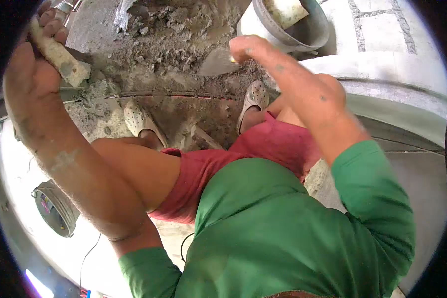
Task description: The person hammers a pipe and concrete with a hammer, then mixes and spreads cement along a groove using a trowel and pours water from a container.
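Note:
My left hand is at the upper left, its fingers wrapped round a long, pale, mortar-stained block. My right hand is closed at the top centre on the handle of a trowel. The trowel's grey blade points left over rough wet mortar, and most of its handle is hidden in my fist. Just beyond my right hand stands a white bucket with a dark inside and a pale piece in it.
My feet, in beige clogs, are below the mortar. A small wooden piece lies between my legs. At the lower left is another bucket beside a thin cable. A curved pale ledge and block wall are at the right.

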Available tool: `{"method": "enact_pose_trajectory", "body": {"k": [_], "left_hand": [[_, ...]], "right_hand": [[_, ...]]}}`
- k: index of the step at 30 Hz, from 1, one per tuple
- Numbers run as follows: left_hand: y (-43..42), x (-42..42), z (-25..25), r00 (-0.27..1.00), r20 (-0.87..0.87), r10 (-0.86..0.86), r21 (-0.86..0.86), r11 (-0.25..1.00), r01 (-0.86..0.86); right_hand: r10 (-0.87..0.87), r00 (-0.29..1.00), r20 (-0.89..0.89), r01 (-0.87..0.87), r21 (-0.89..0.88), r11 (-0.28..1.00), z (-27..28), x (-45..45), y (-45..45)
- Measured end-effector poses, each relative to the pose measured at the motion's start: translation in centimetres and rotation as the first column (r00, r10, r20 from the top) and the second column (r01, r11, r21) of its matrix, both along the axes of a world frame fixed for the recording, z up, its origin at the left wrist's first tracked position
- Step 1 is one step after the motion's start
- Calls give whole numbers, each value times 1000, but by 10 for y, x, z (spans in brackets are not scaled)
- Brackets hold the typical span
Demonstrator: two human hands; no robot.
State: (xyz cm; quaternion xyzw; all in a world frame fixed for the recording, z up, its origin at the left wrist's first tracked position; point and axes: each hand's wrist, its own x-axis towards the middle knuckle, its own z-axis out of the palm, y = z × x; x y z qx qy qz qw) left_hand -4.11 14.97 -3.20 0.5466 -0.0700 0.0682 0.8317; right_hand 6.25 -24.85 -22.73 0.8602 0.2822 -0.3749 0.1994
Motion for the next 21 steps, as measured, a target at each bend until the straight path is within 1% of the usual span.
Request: {"method": "enact_pose_trajectory", "body": {"k": [1,2,3,4,5,6,7,8,9,11,12,13,15,16,17,18,19,20,21], "left_hand": [[0,1,-2,996,42,-84,-20,996,85],[-1,-2,-1,991,65,-118,-30,992,120],[-1,-5,-1,985,87,-152,-40,987,156],[-3,-11,3,995,54,-79,-4,997,80],[-2,-14,6,999,36,-35,15,999,34],[0,-17,9,1000,19,10,34,999,-11],[2,-16,13,997,47,-69,13,998,68],[1,-18,12,993,57,-108,5,994,108],[-1,-20,13,987,67,-147,-2,989,148],[-9,-24,10,997,69,29,-18,999,-27],[-6,-18,10,997,73,31,-16,999,-30],[1,-4,7,963,-69,259,53,965,-256],[29,12,-3,854,-182,487,156,872,-464],[22,8,0,838,-173,517,144,855,-498],[6,-3,5,851,-129,508,115,861,-496],[-15,-15,9,869,-79,489,81,872,-483],[-27,-23,14,876,-46,480,61,877,-477],[-38,-28,17,880,-23,475,49,879,-474],[-47,-32,21,881,-2,473,34,880,-473]], "right_hand": [[52,998,-24,-55,-143,988,5,6,1],[58,998,-22,-61,-144,988,2,9,-9],[18,996,-90,-24,-71,997,-2,10,-24],[-15,987,-161,15,-1,1000,-11,9,-30],[-2,987,-160,1,-3,1000,-27,7,-29],[-36,984,-175,12,-135,991,-47,2,-27],[-73,979,-188,22,-263,965,-51,-5,-21],[-85,972,-219,6,-340,941,-57,-12,-12],[-81,971,-226,1,-337,942,-61,-16,-4],[-63,979,-196,25,-192,981,-64,-21,7],[2,984,-179,-36,-184,982,-63,-17,18],[6,984,-176,-38,-180,983,-64,-10,19],[-104,966,-236,92,-63,994,-64,2,23],[20,988,-154,-17,17,1000,-48,-5,26],[27,987,-156,-24,22,999,-42,-9,27],[31,975,-221,-65,-152,986,-38,-12,26],[22,959,-284,-116,-319,941,-33,-17,25],[-58,964,-260,-19,-285,958,-19,-27,19],[-53,964,-261,-24,-283,959,-17,-43,14]]}}
